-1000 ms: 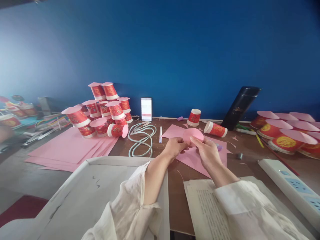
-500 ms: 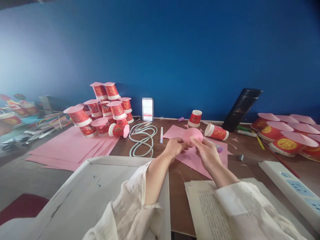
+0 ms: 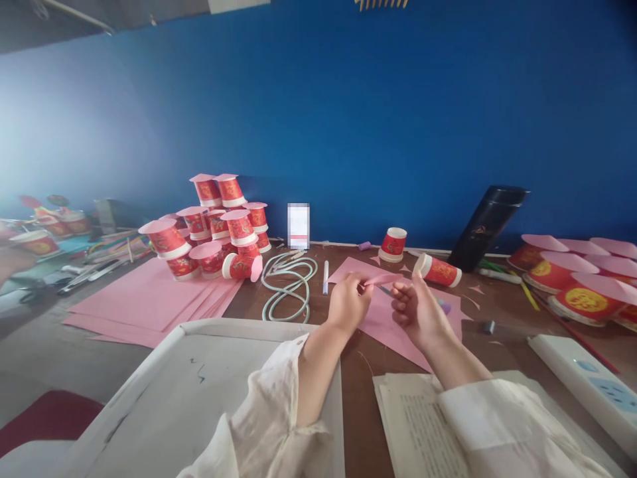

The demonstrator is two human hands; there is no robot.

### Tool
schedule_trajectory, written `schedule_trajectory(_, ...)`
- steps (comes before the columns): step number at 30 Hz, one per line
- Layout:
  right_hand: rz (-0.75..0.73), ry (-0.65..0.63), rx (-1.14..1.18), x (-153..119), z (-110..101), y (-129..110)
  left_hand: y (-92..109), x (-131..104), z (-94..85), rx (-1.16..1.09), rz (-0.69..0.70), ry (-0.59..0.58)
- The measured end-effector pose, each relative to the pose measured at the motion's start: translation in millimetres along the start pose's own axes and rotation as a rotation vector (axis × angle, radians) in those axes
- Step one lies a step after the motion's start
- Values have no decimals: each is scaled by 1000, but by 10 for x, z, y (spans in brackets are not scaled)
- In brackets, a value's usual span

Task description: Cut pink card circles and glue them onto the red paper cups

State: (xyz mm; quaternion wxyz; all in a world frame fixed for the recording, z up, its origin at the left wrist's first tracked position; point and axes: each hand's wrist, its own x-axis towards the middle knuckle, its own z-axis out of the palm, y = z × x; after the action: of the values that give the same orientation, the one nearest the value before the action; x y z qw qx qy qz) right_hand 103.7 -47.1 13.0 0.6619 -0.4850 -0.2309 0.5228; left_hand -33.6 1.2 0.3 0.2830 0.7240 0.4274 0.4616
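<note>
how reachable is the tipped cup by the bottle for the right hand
Likely yes: the tipped cup lies just past the right hand, beside the bottle, and nothing seems to stand between. Whether that hand holds something is unclear.

Nothing readable, tiny print [image 3: 423, 425] on pages [image 3: 391, 398], gold emblem [image 3: 586, 299] on red cup [image 3: 611, 308], mark [image 3: 480, 230] on black bottle [image 3: 492, 216]

Place: craft room, probably | paper-topped cups [image 3: 241, 227] | pink sheets [image 3: 134, 299]
</note>
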Motion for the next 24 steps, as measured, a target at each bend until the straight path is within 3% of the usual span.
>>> schedule_trajectory(3, 48, -115, 1, -53, 25, -22, -46, -16, 13, 197, 207, 57)
schedule_trajectory(7, 64, -142, 40, -102, 52, -8, -58, -13, -22, 377, 367, 74)
schedule_trajectory(12, 42, -117, 110, -45, 9, 49, -1, -21, -69, 431, 487, 26)
schedule_trajectory(15, 6, -111, 85, -7, -20, 57, 11, -28, -78, 403, 487, -4)
schedule_trajectory(19, -51, -100, 40, 10, -51, 40, 2, -6, -93, 247, 297, 48)
schedule_trajectory(21, -87, -112, -17, 20, -78, 37, 4, 21, -101, 42, 70, 56)
schedule_trajectory(24, -161, -161, -152, 49, -135, 48, 16, 61, -101, -355, -331, -28)
